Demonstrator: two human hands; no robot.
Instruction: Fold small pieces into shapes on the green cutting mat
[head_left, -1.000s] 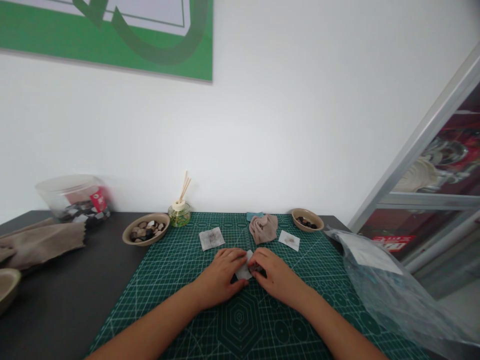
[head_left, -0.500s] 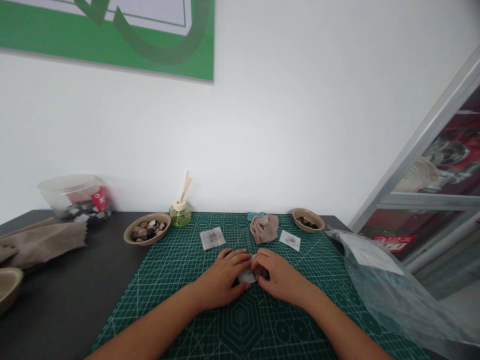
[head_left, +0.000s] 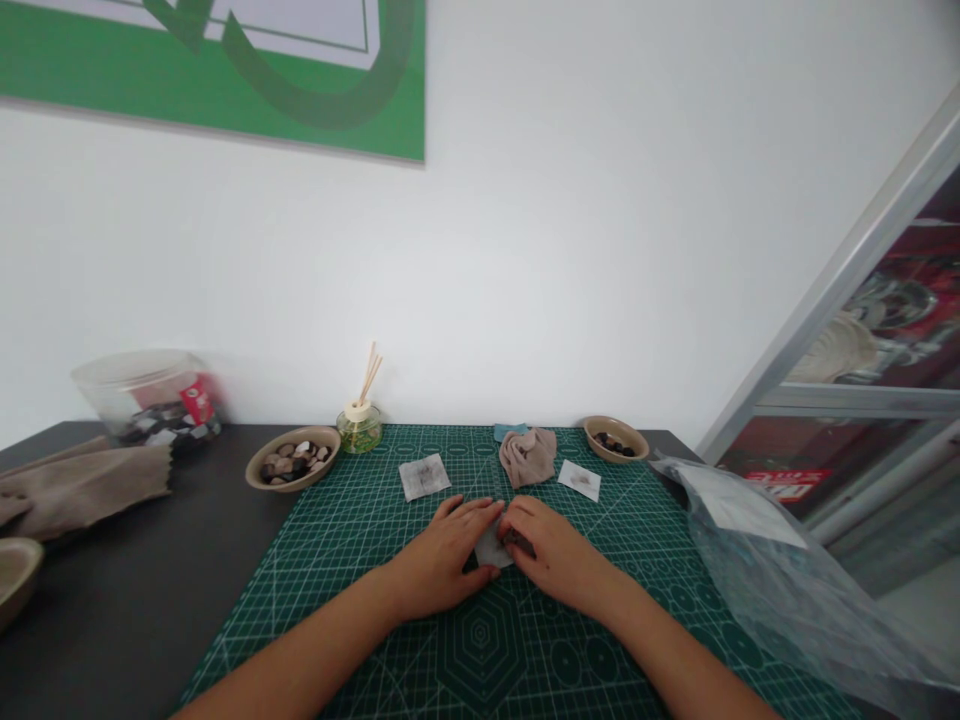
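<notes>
My left hand (head_left: 450, 556) lies flat on the mat, fingers stretched out over the left side of a small grey sheet (head_left: 491, 548). Curled over the sheet's right side, my right hand (head_left: 553, 550) pinches a dark stone (head_left: 519, 543) against it. Fingers hide part of the stone and of the sheet. Just beyond the hands lie a smudged grey sheet (head_left: 424, 477), a crumpled beige cloth (head_left: 528, 457) and a smaller white sheet (head_left: 580, 480) with a dark smear.
A green cutting mat (head_left: 360, 540) covers the table's middle. Bowls of stones stand at the back left (head_left: 259, 468) and back right (head_left: 637, 442). A reed diffuser (head_left: 359, 428) is near the wall. A clear plastic bag (head_left: 765, 570) lies on the right, a brown cloth (head_left: 90, 490) on the left.
My right hand has shifted slightly left over the sheet, and the stone in its fingers has turned a little. My left hand stays almost still.
</notes>
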